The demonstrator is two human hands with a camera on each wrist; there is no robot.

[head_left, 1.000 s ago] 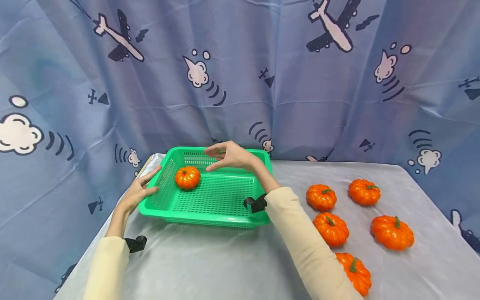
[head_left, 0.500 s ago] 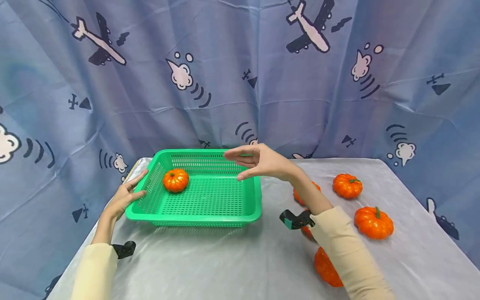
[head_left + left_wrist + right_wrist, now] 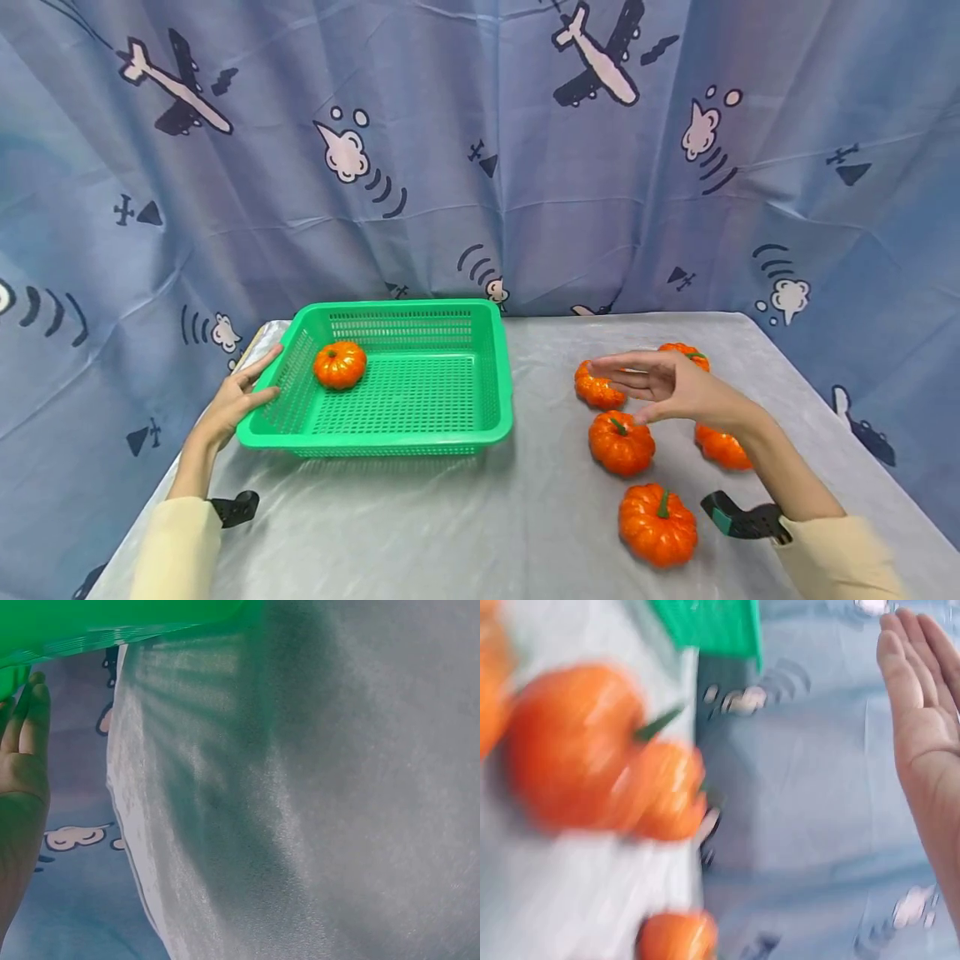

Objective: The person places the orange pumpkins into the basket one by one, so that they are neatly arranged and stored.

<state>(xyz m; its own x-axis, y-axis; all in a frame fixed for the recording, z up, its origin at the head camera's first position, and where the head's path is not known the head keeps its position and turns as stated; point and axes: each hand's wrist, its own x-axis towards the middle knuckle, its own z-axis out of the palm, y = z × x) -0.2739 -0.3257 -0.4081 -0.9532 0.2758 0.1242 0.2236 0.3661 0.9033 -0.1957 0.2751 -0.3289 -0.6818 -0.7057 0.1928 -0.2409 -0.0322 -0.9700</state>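
Observation:
My left hand rests against the left side of a green plastic basket, its fingers fairly straight along the rim and the thumb spread toward the front. The left wrist view shows this hand's fingers extended by the basket's green edge. Inside the basket, at the left, sits a small orange pumpkin. My right hand holds nothing and hovers, fingers extended and thumb apart, above a group of orange pumpkins. Nearest its thumb is a pumpkin with a green stem; another pumpkin lies just behind the fingertips.
A further pumpkin lies toward the front, one is partly hidden by the right forearm, and another shows behind the hand. A pale cloth covers the table. The blue patterned curtain hangs along the back.
My right hand has moved right from over the basket to over the pumpkins, staying without anything in it. The left hand stays at the basket's side. The head view has shifted right.

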